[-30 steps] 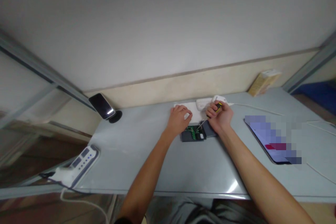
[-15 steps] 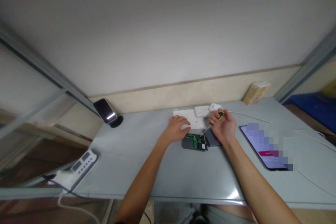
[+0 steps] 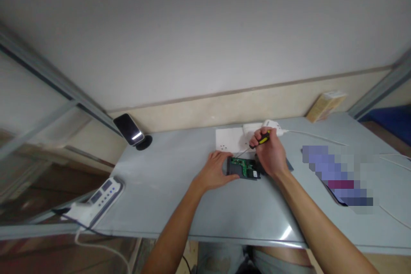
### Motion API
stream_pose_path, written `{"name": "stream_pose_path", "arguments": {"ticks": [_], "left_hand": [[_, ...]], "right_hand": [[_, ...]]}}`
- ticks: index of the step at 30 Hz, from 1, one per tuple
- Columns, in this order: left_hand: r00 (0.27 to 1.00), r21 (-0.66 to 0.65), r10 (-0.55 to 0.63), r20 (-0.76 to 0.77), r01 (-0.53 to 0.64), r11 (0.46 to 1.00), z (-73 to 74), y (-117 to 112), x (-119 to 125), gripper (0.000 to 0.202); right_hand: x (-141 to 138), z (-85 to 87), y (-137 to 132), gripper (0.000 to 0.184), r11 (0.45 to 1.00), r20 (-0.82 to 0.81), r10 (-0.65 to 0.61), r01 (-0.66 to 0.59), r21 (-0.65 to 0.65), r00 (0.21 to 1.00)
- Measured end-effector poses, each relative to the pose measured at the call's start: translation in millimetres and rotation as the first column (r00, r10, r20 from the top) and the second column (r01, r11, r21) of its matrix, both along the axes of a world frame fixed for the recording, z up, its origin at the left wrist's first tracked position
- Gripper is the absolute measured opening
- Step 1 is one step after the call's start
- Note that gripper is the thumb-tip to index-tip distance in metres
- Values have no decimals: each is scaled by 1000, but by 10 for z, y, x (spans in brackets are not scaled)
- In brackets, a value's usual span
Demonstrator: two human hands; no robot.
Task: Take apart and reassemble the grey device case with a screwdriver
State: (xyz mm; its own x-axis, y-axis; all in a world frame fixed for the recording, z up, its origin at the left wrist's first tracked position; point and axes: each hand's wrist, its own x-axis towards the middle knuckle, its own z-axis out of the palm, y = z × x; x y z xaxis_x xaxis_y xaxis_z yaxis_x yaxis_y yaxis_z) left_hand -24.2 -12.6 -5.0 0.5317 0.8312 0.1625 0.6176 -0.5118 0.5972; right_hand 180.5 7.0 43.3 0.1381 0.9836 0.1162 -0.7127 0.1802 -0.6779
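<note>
A dark grey flat case (image 3: 236,173) with a green circuit board (image 3: 246,167) in it lies on the table in front of me. My left hand (image 3: 214,172) clasps its left end, thumb along the near edge and fingers at the far edge. In my right hand (image 3: 272,154) is a screwdriver (image 3: 264,138) with a black and yellow handle. Its shaft slants down to the left, and the tip is at the board's far left edge. Partly hidden behind my right wrist lies a dark flat panel (image 3: 289,164).
Behind the case lies a white sheet (image 3: 228,138) with several small dark screws on it. A white plug adapter (image 3: 271,126) with a cable stands beyond my right hand. A large phone or tablet (image 3: 337,180) lies right, a phone on a stand (image 3: 128,129) left, and a power strip (image 3: 104,197) near left.
My left hand has come down from the white sheet and taken hold of the case's left end. The screwdriver tip has shifted left along the board. The view has turned slightly.
</note>
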Motion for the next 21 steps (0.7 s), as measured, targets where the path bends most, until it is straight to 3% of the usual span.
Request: {"name": "stream_pose_path", "arguments": {"ticks": [15, 21], "left_hand": [[1000, 15, -18, 4, 18, 1000, -8, -3, 1, 65], [1000, 17, -16, -3, 16, 1000, -25, 1, 1, 64]], "right_hand": [[-66, -81, -23, 36, 1000, 113, 10, -10, -1, 994], [-89, -51, 12, 33, 996, 241, 58, -73, 55, 969]]}}
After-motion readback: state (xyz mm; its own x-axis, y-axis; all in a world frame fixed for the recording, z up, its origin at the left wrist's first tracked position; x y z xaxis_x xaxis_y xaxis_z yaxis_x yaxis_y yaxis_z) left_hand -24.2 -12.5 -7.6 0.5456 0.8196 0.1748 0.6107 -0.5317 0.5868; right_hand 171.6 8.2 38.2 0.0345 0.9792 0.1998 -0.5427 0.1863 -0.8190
